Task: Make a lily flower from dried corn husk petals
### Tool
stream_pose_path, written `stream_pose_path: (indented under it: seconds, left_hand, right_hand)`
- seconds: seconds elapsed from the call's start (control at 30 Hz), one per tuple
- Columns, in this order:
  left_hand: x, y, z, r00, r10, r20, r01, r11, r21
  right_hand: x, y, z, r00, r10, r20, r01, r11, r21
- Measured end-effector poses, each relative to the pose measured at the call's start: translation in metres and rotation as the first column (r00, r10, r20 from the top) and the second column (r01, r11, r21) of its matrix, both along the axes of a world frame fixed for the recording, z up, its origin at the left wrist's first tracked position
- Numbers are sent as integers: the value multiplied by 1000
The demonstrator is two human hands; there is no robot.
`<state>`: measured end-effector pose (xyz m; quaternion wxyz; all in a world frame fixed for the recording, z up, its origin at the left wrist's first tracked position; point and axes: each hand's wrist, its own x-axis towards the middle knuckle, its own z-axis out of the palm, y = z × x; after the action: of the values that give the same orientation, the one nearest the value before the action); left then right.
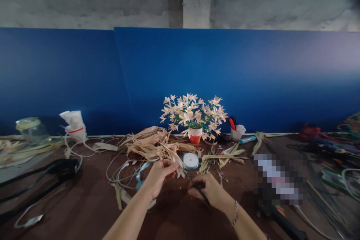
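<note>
My left hand pinches a pale dried corn husk between thumb and fingers. Closed around a dark pair of scissors is my right hand, with a bracelet on its wrist. The narrow blades point up and left, close to the lower end of the husk; whether they touch it I cannot tell. Just behind the hands lies a white and light-blue ribbon spool. A heap of dried husks spreads out behind my left hand.
A red-and-white cup of husk flowers stands by the blue partition. Husk scraps lie right of the spool. White cable and blue ribbon curl at left. At far left stands a glass jar.
</note>
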<state>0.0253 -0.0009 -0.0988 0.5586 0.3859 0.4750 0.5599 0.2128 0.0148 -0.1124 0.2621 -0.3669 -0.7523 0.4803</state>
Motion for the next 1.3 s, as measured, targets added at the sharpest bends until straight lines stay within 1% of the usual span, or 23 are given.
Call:
stream_pose_path:
  seconds: [0.23,0.37,0.43,0.53,0.73,0.9,0.97,1.1,1.2,1.3]
  left_hand:
    - [4,1,-3,990,-20,141,20,1000,1]
    - [5,0,-2,990,-34,138,32,999,18]
    - [6,-1,-2,990,-43,136,41,999,15]
    - [9,-2,-3,984,-51,171,52,999,-3]
    - [13,-2,-8,974,-31,223,42,998,-45]
    - [14,-4,-3,984,-35,175,40,999,-30]
    - [13,-4,0,987,-1,160,0,1000,3]
    - [11,-4,1,977,149,151,-159,986,56]
    - [9,-2,0,980,158,123,-171,980,101]
    - [10,0,-3,978,154,138,-171,977,124]
  right_hand:
    - [-1,-2,6,1000,-1,-17,1,1000,10]
    - [-1,-1,4,1000,-4,-5,3,1000,-23]
    - [-2,-1,1,1000,-17,1,17,1000,-19]
    - [-4,-1,-2,999,-33,-13,33,999,-20]
    - [-6,-5,5,999,-32,-36,30,997,-74]
    - [-6,-5,4,998,-44,-54,38,994,-100]
    - [-7,-5,1,998,-43,-52,36,992,-121]
    - [-7,-4,-4,999,-40,-29,36,989,-144]
    - [-7,-3,-8,999,-28,-27,23,986,-165]
    - [-7,-1,-11,999,-18,-38,11,985,-173]
